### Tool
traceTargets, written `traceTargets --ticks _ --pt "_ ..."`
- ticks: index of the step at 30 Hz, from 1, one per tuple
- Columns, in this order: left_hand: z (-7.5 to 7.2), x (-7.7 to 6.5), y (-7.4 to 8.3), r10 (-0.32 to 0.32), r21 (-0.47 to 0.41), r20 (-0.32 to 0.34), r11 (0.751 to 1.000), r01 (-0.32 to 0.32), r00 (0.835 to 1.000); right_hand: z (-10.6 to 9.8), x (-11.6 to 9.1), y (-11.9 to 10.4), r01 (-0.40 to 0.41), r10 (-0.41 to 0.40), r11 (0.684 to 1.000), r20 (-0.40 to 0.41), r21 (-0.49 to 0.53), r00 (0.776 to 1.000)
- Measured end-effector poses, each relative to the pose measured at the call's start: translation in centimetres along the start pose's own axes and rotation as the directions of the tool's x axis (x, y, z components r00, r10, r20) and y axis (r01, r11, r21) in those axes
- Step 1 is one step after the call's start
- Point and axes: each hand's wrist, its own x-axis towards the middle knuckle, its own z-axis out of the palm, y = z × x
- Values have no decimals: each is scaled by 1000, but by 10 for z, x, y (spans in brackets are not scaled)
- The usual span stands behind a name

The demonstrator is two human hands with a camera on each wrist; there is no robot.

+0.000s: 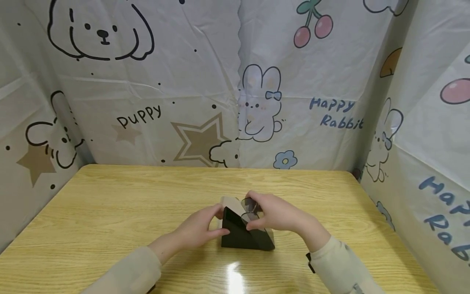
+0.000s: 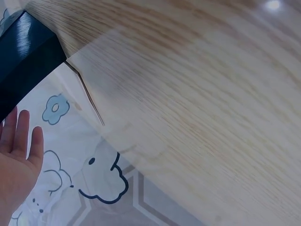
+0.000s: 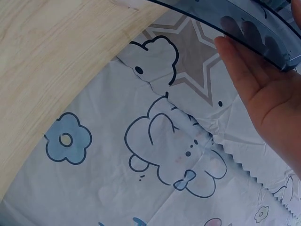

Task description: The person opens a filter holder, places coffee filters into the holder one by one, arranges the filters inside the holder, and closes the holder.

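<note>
A dark triangular glasses case [image 1: 242,237] with a pale inner face [image 1: 231,203] stands on the wooden table. My left hand [image 1: 200,229] grips its left end, thumb on the front and fingers behind. My right hand [image 1: 277,212] pinches a pair of tinted glasses [image 1: 250,218] right at the case's sloping top; whether they rest inside, I cannot tell. In the left wrist view, the case [image 2: 28,52] sits above the left fingers [image 2: 22,134], and a thin metal strip [image 2: 87,94] juts from it. A tinted lens [image 3: 211,14] crosses before the right fingers [image 3: 235,61] in the right wrist view.
The table [image 1: 128,204] has a light wood grain and a bright reflection near its front. Printed cloth [image 1: 198,81] with cartoon animals hangs behind it and along both sides.
</note>
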Motion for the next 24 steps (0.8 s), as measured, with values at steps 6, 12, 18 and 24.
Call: traceTargets --ticks 6,12,18,24 --pt "-3 -3 -3 -1 -15 -2 1000 1 1000 -3 -2 -1 8 -8 1000 -9 15 1000" --pt "-5 -5 -5 -6 -11 0 1000 6 1000 -5 -2 -1 8 -8 1000 -11 4 1000" --pt "-7 -7 -6 -21 -5 -9 1000 21 1000 -6 -2 0 17 -18 1000 -6 -10 1000" --pt "-10 -11 -10 1 13 -26 1000 -1 1000 -8 -1 0 20 -20 1000 -2 -9 1000"
